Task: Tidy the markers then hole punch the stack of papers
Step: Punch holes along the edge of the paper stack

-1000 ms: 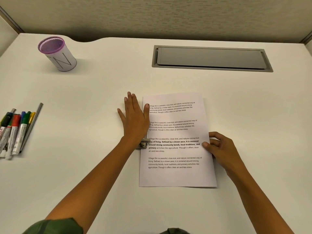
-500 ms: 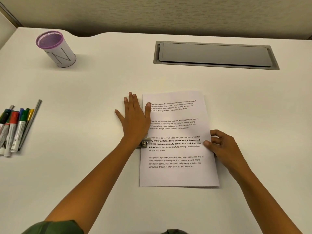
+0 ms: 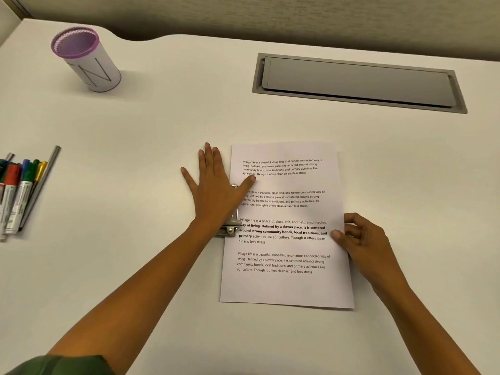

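A stack of printed papers (image 3: 286,282) lies on the white desk (image 3: 135,131). A metal hole punch (image 3: 228,228) sits at the stack's left edge, mostly hidden under my left hand (image 3: 216,190), which lies flat on top of it with fingers spread and the thumb on the paper. My right hand (image 3: 362,239) rests at the stack's right edge, thumb on the sheet and fingers curled. Several markers (image 3: 19,193) lie side by side at the desk's left edge, with a grey pen (image 3: 43,182) beside them.
A white cup with a purple rim (image 3: 86,60) stands upright at the back left, nothing visible inside it. A grey cable hatch (image 3: 357,82) is set into the desk at the back right. The desk's back edge meets a beige wall.
Both hands and the papers stay where they were. The view has shifted slightly, and the left thumb has spread a bit further onto the paper.
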